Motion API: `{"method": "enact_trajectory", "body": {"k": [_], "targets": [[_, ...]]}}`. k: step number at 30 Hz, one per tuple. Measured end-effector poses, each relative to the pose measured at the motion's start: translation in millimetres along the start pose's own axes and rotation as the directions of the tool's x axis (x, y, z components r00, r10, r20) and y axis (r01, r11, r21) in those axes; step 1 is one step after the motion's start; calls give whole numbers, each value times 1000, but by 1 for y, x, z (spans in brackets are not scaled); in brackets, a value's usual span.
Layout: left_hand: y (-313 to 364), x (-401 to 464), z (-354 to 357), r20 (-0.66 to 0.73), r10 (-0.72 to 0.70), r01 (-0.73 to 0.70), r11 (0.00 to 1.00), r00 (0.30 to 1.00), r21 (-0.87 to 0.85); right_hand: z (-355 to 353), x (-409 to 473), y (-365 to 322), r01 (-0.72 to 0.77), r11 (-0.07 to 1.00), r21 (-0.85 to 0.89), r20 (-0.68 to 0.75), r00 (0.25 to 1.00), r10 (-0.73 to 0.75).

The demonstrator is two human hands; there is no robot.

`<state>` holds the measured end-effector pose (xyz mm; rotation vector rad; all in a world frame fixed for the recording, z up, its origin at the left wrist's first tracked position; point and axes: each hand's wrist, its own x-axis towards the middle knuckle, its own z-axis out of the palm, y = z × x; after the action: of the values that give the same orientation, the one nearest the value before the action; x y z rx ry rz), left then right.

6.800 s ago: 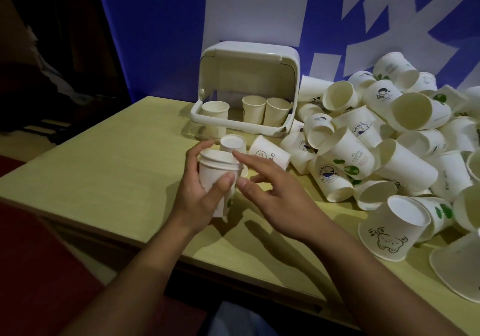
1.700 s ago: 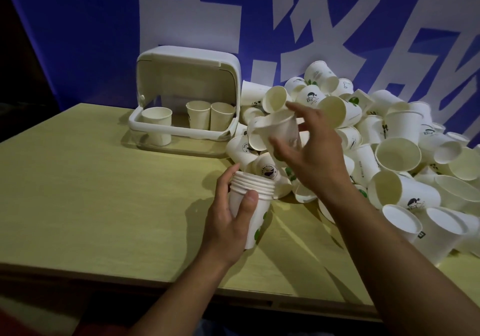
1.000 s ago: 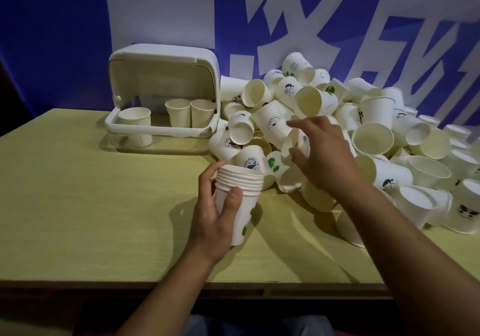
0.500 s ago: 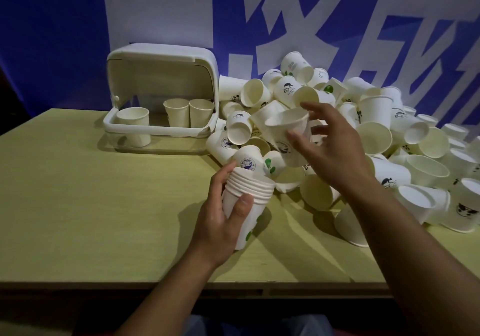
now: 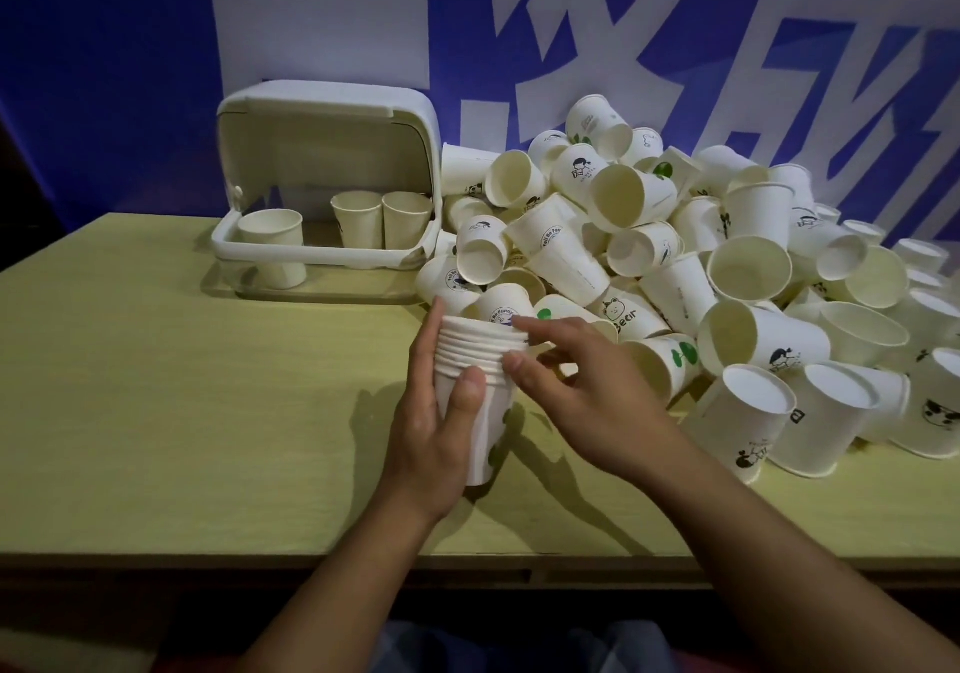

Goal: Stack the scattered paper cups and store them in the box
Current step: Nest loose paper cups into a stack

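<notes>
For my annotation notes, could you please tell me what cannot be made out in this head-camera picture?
- Stack of cups, head view: the left hand covers its side, so the cup count is unclear.
- Pile of loose cups: cut off by the right edge; lower cups are buried.
- Right hand: fingertips meet the stack's rims; any grip is unclear.
- Box: its front wall hides the cup bases.

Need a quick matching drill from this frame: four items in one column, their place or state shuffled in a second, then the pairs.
Column 1
1. stack of nested cups
2. box
3. bear-print cup
4. loose cup pile

Column 2
A. lid open, three cups standing inside
B. gripped by the left hand, the right hand at its rim
C. heaped on the table right of the box
D. lying on its side at the pile's front

Pairs: 1-B, 2-A, 3-D, 4-C
</notes>
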<state>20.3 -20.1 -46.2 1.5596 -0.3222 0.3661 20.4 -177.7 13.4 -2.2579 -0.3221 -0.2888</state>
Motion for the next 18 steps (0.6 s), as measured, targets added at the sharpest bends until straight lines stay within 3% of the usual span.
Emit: {"method": "enact_trajectory", "body": {"k": [2, 6, 10, 18], "targets": [[-1, 0, 0, -26, -14, 14, 1000, 1000, -19, -5, 5, 4, 2, 996, -85, 5, 1000, -1], [-6, 1, 0, -98, -29, 26, 999, 995, -27, -20, 24, 16, -5, 932, -361, -131, 990, -45], [-9, 1, -1, -126, -43, 42, 999, 991, -14, -26, 42, 30, -151, 761, -631, -103, 989, 110], [-5, 2, 0, -128, -56, 51, 998, 990, -36, -12, 52, 34, -218, 772, -598, -71, 973, 220]]}}
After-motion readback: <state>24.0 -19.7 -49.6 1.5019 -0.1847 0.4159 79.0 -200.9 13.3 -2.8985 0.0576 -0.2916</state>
